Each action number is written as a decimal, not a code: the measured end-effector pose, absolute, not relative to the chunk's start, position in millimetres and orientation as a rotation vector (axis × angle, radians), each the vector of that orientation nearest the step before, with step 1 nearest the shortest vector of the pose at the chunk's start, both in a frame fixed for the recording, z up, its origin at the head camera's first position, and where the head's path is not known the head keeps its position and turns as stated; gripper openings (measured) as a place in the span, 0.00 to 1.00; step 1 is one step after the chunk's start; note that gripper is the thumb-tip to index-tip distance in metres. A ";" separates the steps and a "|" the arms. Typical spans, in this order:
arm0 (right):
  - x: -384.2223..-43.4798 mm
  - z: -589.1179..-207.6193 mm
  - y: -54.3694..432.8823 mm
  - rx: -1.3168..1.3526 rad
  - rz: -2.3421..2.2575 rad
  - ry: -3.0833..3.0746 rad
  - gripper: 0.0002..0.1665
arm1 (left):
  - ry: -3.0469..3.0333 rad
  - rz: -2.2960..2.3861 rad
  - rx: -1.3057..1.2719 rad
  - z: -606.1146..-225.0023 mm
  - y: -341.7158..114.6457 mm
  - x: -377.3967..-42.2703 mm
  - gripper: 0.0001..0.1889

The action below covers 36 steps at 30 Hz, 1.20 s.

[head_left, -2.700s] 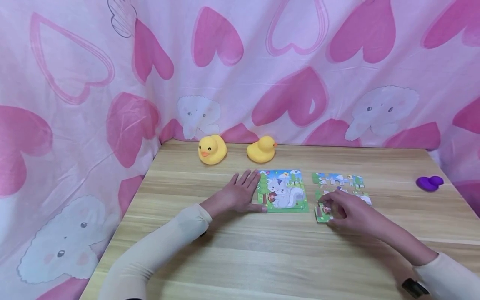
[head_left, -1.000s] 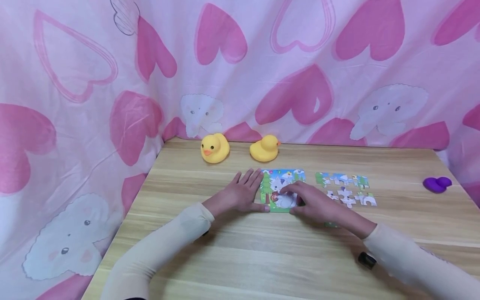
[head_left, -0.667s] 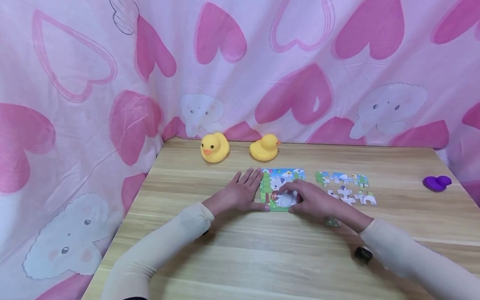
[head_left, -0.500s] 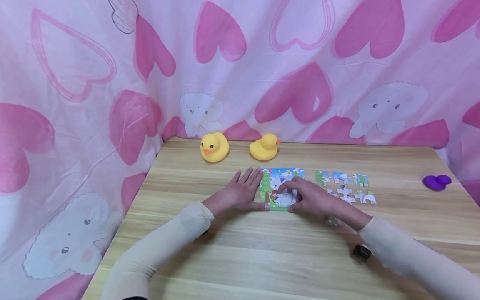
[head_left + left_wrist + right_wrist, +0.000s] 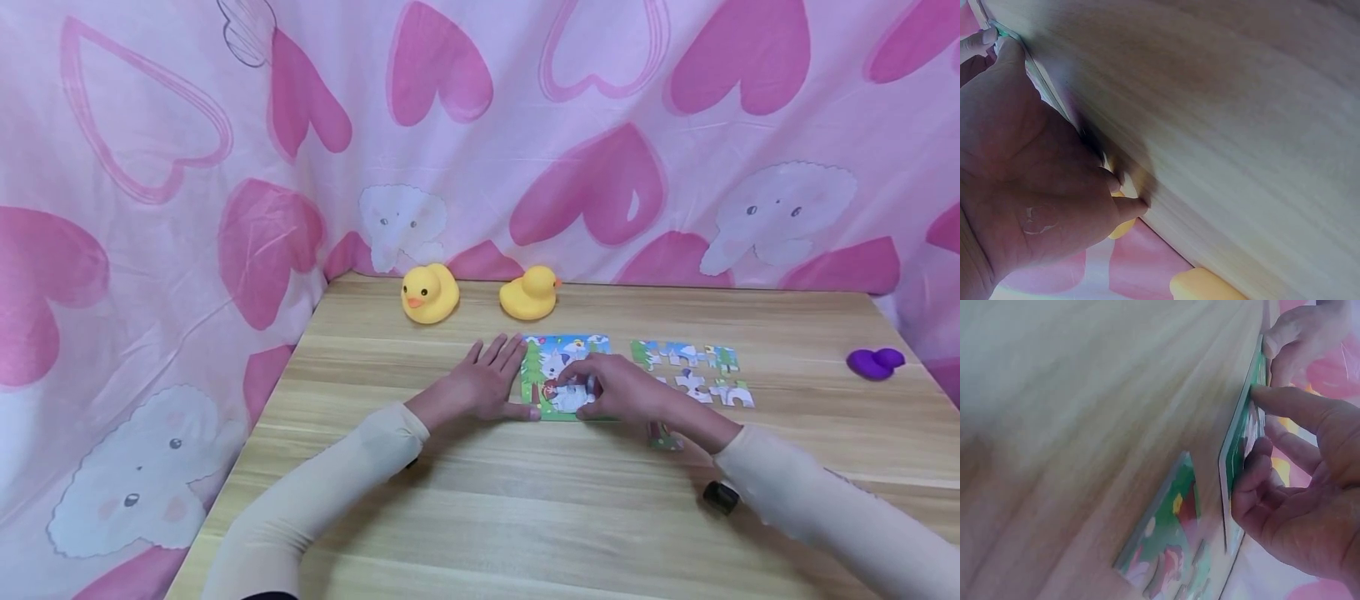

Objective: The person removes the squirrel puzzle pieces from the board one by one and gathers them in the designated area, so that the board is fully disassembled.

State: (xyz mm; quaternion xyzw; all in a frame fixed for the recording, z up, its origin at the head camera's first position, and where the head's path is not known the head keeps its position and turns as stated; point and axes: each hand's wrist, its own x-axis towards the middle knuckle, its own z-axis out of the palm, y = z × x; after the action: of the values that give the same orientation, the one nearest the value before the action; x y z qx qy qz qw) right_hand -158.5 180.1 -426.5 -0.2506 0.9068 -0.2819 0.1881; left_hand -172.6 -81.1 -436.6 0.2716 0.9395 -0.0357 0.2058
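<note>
A square jigsaw puzzle with a white squirrel in a forest lies flat on the table. My left hand rests with spread, straight fingers along its left edge, the thumb at the lower left corner. Across its lower right part reaches my right hand; the fingers are bent and, with the thumb, grip at the picture. In the right wrist view that thumb touches the lower edge of the puzzle. Whether a single piece sits loose under the curled fingers is hidden. Separate puzzle pieces lie in rows to the right.
Two yellow rubber ducks stand at the back of the wooden table. A purple duck is at the far right. One green-edged puzzle piece shows beneath the right wrist. A pink heart-patterned cloth hangs behind.
My right hand has left the separate pieces, moved left onto the squirrel puzzle and stayed there, shifting only slightly. The left hand stays at the puzzle's left edge.
</note>
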 end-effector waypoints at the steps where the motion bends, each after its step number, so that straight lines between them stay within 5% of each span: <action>1: -158.3 -426.5 180.4 -0.712 -0.787 2.562 0.30 | 2.617 -0.106 0.753 -437.7 -80.9 -173.3 0.63; 11: -145.4 -420.1 198.8 -0.725 -0.870 2.627 0.31 | 2.592 -0.091 0.744 -436.2 -78.3 -172.5 0.62; 36: -90.6 -429.3 342.4 -0.871 -0.887 2.842 0.36 | 2.605 -0.067 0.737 -436.2 -80.5 -172.7 0.63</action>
State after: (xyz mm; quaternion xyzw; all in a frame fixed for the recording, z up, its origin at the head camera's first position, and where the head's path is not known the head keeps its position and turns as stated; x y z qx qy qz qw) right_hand -90.6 342.4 -429.3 -0.2807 0.9160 -0.2859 0.0199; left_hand -172.7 -80.5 -436.2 0.2659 0.9394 -0.0240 0.2152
